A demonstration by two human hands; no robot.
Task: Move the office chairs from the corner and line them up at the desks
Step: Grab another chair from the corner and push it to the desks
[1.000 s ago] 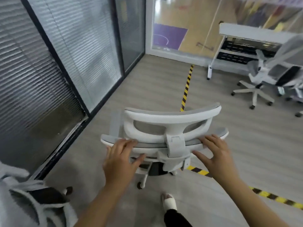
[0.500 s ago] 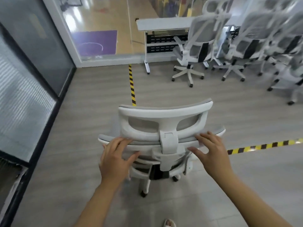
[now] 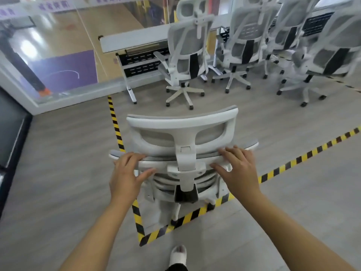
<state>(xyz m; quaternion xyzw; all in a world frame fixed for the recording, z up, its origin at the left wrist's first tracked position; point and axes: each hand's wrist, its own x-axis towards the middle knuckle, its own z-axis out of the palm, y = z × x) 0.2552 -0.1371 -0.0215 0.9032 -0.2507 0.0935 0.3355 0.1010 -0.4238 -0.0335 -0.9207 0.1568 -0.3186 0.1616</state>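
A white office chair [image 3: 181, 122] with grey mesh stands right in front of me, its back toward me. My left hand [image 3: 127, 173] grips the top edge of its backrest on the left, fingers over the rim and thumb below. My right hand [image 3: 238, 169] grips the same edge on the right of the headrest post. Ahead, a white desk [image 3: 132, 41] stands against the glass wall. Several matching chairs [image 3: 187, 51] are lined up along it to the right.
Yellow-black floor tape [image 3: 115, 122] runs under the chair and forms a corner near my foot [image 3: 177, 255]. A glass wall [image 3: 58, 45] closes off the far side. A dark partition [image 3: 11, 124] is at the left. Grey floor lies between my chair and the row.
The chair and I have turned right and rolled forward. The blinds at the left have left the view, and the desk with its row of chairs is now close ahead.
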